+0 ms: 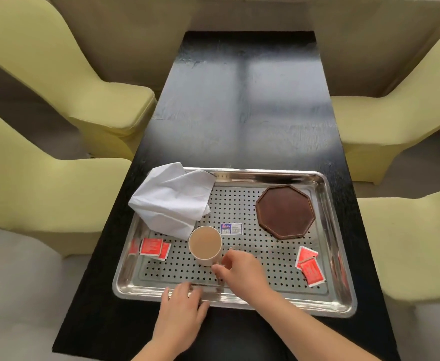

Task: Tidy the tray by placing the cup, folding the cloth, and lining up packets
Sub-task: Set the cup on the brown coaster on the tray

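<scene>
Table, black. Tray, perforated steel, on the table's near end. Cloth, white, crumpled over the tray's far-left corner. Coaster, brown octagon, far right. Left hand, fingers straight on the near rim. Right hand, thumb and forefinger curled beside the cup; whether they pinch it is unclear. Cup, upright, mid-tray. Packets, red, in pairs at near-left and near-right.

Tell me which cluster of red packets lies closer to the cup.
The cluster at the tray's left edge, just beside the cup; the other cluster lies far off near the right edge.
</scene>
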The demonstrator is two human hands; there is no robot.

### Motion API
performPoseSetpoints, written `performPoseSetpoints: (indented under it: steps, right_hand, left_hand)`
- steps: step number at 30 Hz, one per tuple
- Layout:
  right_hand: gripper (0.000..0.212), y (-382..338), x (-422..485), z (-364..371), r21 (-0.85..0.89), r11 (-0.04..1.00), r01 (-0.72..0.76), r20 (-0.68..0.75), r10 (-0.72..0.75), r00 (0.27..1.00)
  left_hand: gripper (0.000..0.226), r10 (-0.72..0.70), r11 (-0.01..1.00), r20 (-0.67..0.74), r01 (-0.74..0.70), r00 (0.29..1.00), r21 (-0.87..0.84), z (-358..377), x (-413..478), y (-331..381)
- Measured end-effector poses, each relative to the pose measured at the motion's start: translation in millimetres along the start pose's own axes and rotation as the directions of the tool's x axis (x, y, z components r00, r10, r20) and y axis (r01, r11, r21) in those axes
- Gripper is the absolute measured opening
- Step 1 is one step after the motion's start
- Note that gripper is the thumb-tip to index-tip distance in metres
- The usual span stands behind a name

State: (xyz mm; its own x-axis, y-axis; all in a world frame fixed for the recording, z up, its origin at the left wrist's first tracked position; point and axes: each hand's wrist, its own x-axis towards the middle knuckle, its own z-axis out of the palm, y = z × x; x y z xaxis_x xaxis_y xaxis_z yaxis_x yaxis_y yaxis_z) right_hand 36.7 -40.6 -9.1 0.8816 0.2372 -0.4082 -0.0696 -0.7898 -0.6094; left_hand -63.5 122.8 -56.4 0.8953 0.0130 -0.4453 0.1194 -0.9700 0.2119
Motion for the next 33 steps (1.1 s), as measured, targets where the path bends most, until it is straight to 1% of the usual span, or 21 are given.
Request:
performPoseSetpoints:
  steps: [2, 4, 7, 9, 14, 17, 20, 27, 33]
  right_hand:
    - [0.023, 0, 2, 6, -0.002, 0.999, -0.036, 0.012, 0.036, 0.999]
    - [0.021, 2, 4, 8, 0.034, 0.996, -0.077, 0.04, 0.075, 0.996]
    - [0.024, 1, 7, 7, 0.049, 0.992, -0.115, 0.059, 0.112, 0.992]
    - [0.025, 3, 7, 5, 0.062, 0.99, -0.128, 0.028, 0.126, 0.992]
    - [0.026, 24, 6, -21, 0.179, 0.967, -0.179, -0.085, 0.196, 0.977]
    - [0.027, 42, 13, -49, 0.253, 0.946, -0.204, -0.203, 0.258, 0.945]
    - [0.026, 58, 27, -77, 0.246, 0.939, -0.239, -0.27, 0.303, 0.914]
    - [0.027, 81, 53, -110, 0.286, 0.914, -0.289, -0.369, 0.383, 0.847]
    - [0.028, 84, 61, -107, 0.396, 0.868, -0.3, -0.37, 0.45, 0.813]
  left_hand:
    - [0.046, -0.049, 0.999, -0.005, 0.049, 0.999, -0.014, 2, 3, -4]
    - [0.043, -0.091, 0.994, -0.038, 0.089, 0.995, -0.064, 2, 7, -6]
    - [0.041, -0.155, 0.981, -0.068, 0.146, 0.986, -0.129, 2, 14, -7]
    - [0.044, -0.185, 0.974, -0.04, 0.178, 0.982, -0.137, 3, 19, -7]
    - [0.056, -0.219, 0.967, 0.044, 0.223, 0.975, -0.125, 0, 32, -9]
    - [0.056, -0.212, 0.971, 0.065, 0.218, 0.975, -0.099, 1, 37, -10]
    - [0.057, -0.218, 0.973, 0.062, 0.222, 0.974, -0.071, 2, 42, -13]
    - [0.053, -0.229, 0.967, 0.047, 0.233, 0.972, -0.104, 2, 50, -17]
    - [0.054, -0.263, 0.956, 0.043, 0.266, 0.964, -0.12, -1, 55, -16]
